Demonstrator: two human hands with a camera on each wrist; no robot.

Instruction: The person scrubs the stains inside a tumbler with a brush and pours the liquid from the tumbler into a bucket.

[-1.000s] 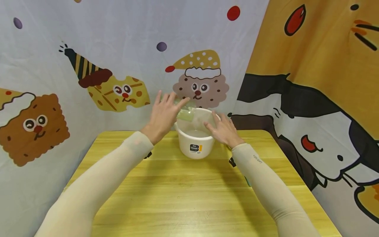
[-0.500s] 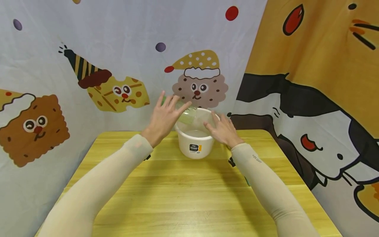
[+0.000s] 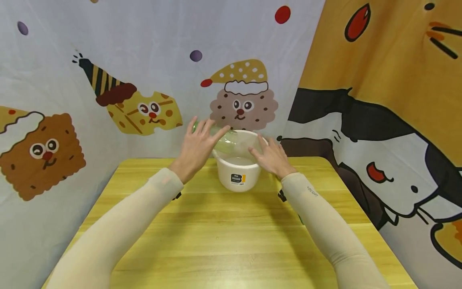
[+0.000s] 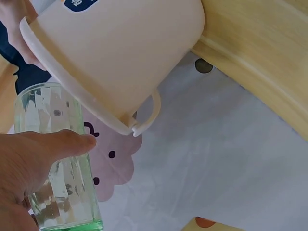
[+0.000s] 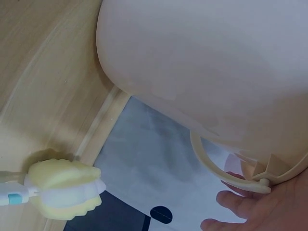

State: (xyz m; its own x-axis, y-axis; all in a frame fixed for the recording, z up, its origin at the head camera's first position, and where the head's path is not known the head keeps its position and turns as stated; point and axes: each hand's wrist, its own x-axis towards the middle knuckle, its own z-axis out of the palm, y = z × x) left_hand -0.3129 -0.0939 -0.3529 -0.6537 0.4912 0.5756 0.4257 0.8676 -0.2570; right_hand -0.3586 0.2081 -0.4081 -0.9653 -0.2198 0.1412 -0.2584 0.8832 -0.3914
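My left hand [image 3: 196, 146] holds a clear, green-tinted drinking glass [image 4: 60, 185], its thumb across the side. The glass lies tilted with its mouth over the left rim of a white plastic bucket [image 3: 239, 178]; its thick green base points away to the left. The bucket stands upright at the back of the table. On the bucket's right rim, my right hand [image 3: 273, 158] grips with the thumb inside and other fingers outside. A handle [image 5: 216, 171] hangs at the bucket's side in the right wrist view. Whether liquid lies in the bucket, I cannot tell.
A yellow-and-white sponge brush [image 5: 62, 190] with a white handle lies on the wooden table [image 3: 216, 237], right of the bucket, mostly hidden by my right arm in the head view. A printed cloth [image 3: 155, 40] hangs close behind the table and along its right side.
My left hand has shifted slightly left and down, and the glass has turned so its green base shows beyond the fingers. The right hand and bucket stay in place.
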